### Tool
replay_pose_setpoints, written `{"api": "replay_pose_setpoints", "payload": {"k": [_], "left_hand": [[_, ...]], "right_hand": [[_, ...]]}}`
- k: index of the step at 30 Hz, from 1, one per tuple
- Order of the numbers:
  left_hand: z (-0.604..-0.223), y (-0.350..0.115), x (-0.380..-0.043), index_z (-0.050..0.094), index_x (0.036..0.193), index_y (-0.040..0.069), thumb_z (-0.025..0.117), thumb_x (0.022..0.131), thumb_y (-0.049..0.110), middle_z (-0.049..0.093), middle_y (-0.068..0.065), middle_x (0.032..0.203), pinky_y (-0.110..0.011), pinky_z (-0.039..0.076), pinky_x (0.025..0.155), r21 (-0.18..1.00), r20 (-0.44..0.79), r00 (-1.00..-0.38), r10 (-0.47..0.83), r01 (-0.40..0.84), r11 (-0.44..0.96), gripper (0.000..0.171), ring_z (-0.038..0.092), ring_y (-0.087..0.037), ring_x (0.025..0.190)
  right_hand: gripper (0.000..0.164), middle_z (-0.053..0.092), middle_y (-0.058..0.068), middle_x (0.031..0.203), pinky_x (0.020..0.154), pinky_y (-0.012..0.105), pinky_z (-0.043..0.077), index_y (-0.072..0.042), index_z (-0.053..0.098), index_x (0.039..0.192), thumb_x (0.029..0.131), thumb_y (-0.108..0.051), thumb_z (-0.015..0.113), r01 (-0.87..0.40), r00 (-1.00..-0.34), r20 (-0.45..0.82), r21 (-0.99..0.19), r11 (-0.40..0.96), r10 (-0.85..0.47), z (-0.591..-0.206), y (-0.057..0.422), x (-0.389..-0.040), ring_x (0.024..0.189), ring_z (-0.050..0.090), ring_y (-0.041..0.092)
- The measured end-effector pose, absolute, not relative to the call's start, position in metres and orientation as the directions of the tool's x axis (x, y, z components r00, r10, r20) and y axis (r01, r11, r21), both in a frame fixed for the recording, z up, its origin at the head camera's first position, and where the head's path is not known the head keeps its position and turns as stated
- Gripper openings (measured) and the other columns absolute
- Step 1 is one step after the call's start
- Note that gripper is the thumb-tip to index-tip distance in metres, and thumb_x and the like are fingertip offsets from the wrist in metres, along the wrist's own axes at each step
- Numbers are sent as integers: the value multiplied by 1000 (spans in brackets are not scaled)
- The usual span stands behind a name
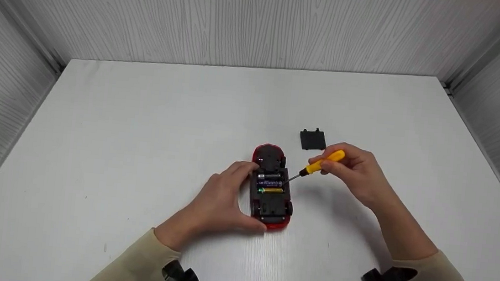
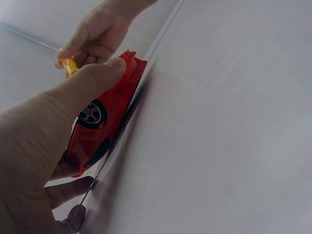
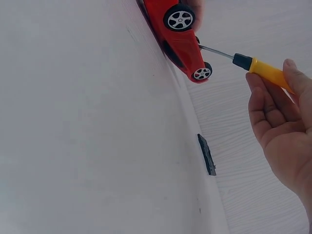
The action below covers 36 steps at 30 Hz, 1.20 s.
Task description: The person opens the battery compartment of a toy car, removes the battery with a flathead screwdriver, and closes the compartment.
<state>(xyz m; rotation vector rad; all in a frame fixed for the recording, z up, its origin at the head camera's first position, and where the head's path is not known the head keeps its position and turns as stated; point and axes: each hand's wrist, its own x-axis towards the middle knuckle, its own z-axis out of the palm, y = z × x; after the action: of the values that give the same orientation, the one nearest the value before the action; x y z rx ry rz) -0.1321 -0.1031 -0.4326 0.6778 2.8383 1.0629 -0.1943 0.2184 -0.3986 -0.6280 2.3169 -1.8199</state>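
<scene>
A red toy car [image 1: 272,207] lies upside down on the white table, its underside up and its battery compartment uncovered. Three batteries [image 1: 270,184] sit side by side in that compartment. My left hand [image 1: 221,202] grips the car from the left, thumb at the near end and fingers along the far part of its side. In my right hand [image 1: 355,171] a yellow-handled screwdriver [image 3: 268,73] is pinched between thumb and fingers. Its metal shaft slants down to the right edge of the battery compartment; whether the tip touches a battery cannot be told.
A black battery cover [image 1: 313,139] lies flat on the table [image 1: 165,118], beyond the car and close to the right hand's fingertips. Grey wood-grain panels [image 1: 243,20] stand along the back and both sides of the table.
</scene>
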Motion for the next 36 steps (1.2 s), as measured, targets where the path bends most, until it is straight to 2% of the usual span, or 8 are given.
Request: {"api": "replay_pose_setpoints", "payload": {"k": [2, 6, 9, 25, 36], "left_hand": [[-433, -103, -132, 45, 157, 15, 98, 59, 62, 50, 3, 155, -49, 46, 105, 634, 116, -904, 411, 386, 670, 121, 51, -14, 136], [-433, -104, -132, 45, 156, 15, 98, 59, 63, 50, 3, 155, -49, 46, 105, 631, 118, -903, 412, 389, 672, 121, 51, -14, 136], [-433, -104, -132, 45, 156, 15, 98, 59, 63, 50, 3, 155, -48, 46, 104, 630, 120, -903, 412, 390, 671, 121, 51, -14, 136], [-434, -104, -131, 46, 156, 16, 97, 59, 63, 49, 5, 155, -46, 45, 105, 630, 120, -907, 404, 385, 675, 120, 51, -12, 137], [-432, -105, -131, 45, 156, 15, 97, 60, 64, 49, 4, 155, -49, 46, 105, 631, 122, -901, 416, 393, 669, 119, 50, -13, 137]], "right_hand": [[12, 78, 13, 115, 88, 33, 59, 0, 69, 111, 102, -8, 72, -227, -908, 142, -958, 178, -394, -400, 219, -196, 101, 70, 40], [13, 78, 13, 116, 89, 32, 60, 1, 68, 112, 103, -8, 70, -206, -911, 122, -962, 180, -394, -402, 221, -197, 104, 73, 31], [14, 78, 14, 117, 90, 32, 60, 2, 67, 113, 104, -9, 68, -187, -914, 106, -966, 178, -391, -403, 223, -198, 107, 73, 29], [20, 75, 17, 120, 94, 34, 59, 3, 65, 117, 106, -14, 67, -147, -922, 79, -977, 152, -380, -409, 227, -202, 110, 72, 31], [23, 73, 17, 124, 97, 36, 58, 1, 63, 120, 107, -18, 67, -118, -921, 57, -984, 136, -386, -413, 229, -203, 114, 70, 33]]}}
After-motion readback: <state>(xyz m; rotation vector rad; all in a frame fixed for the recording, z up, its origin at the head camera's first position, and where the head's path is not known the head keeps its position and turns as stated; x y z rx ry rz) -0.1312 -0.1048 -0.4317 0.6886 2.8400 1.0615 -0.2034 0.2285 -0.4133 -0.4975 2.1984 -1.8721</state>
